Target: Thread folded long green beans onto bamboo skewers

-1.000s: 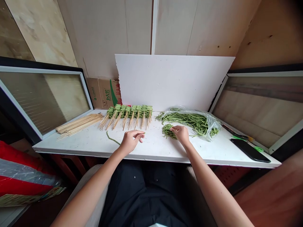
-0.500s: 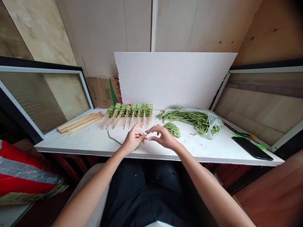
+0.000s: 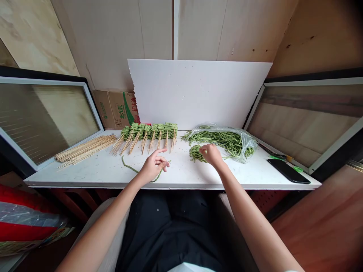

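Observation:
My left hand (image 3: pixel 153 165) hovers over the white table (image 3: pixel 181 177), its fingers pinched round a long green bean (image 3: pixel 129 168) that trails left across the tabletop. My right hand (image 3: pixel 211 154) reaches to a small pile of cut green bean pieces (image 3: pixel 195 152) and touches it with bent fingers; what the fingertips grip is hidden. Behind lies a row of bean skewers (image 3: pixel 149 133) on bamboo sticks. A clear plastic bag of long green beans (image 3: pixel 227 139) lies just right of my right hand.
A bundle of bare bamboo skewers (image 3: pixel 83 150) lies at the table's left. A black phone (image 3: pixel 287 170) and green-handled scissors (image 3: pixel 279 155) sit at the right. A white board (image 3: pixel 198 92) leans on the wall, a cardboard box (image 3: pixel 115 109) beside it. Framed glass panels flank both sides.
My right hand came from the cut bean pile to meet my left hand, then went back to the pile. My left hand kept hold of the long bean.

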A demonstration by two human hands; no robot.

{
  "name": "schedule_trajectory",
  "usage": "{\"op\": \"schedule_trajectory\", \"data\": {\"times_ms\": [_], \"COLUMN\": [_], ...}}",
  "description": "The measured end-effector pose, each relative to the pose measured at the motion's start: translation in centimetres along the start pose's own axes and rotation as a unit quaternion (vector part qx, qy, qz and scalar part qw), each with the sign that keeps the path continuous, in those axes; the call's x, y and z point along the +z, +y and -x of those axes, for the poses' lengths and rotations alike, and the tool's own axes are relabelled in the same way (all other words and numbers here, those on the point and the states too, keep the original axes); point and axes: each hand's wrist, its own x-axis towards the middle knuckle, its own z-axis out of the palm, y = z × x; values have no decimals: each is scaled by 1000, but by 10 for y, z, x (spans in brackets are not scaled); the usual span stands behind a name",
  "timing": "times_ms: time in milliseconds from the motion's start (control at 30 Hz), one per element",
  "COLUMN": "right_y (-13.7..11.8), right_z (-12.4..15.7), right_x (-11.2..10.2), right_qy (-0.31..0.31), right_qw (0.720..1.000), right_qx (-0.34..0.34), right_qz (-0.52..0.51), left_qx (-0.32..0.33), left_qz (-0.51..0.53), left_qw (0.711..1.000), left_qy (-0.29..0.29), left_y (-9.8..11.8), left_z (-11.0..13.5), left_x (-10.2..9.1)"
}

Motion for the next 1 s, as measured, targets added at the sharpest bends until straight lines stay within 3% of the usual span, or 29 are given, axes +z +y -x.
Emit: {"op": "schedule_trajectory", "data": {"times_ms": [67, 167, 367, 467, 600, 733, 900, 1000], "right_y": [18, 29, 30, 14, -25, -46, -54, -72], "right_z": [-3, -3, -7, -6, 7, 18, 17, 24], "right_x": [6, 19, 27, 29, 50, 70, 49, 28], "right_qy": [-23, -24, 60, 88, 10, -3, 14, -44], "right_qw": [999, 998, 998, 992, 975, 968, 964, 930], "right_qx": [43, 46, 1, -83, -187, -226, -206, -257], "right_qz": [23, 31, 5, -45, -122, -107, -169, -261], "left_qx": [1, 3, 2, 0, -3, -6, -9, -13], "left_qz": [-1, -7, -15, -10, -3, -8, -1, 3], "left_qw": [1000, 1000, 1000, 1000, 1000, 1000, 1000, 1000], "left_qy": [-3, -4, 4, 14, 21, 21, 23, 19], "left_y": [-2, -5, -4, -3, -3, -4, -5, -7], "left_z": [0, 0, -1, -2, -2, -2, -3, -2], "left_x": [0, -1, -6, -8, -9, -8, -6, -4]}}
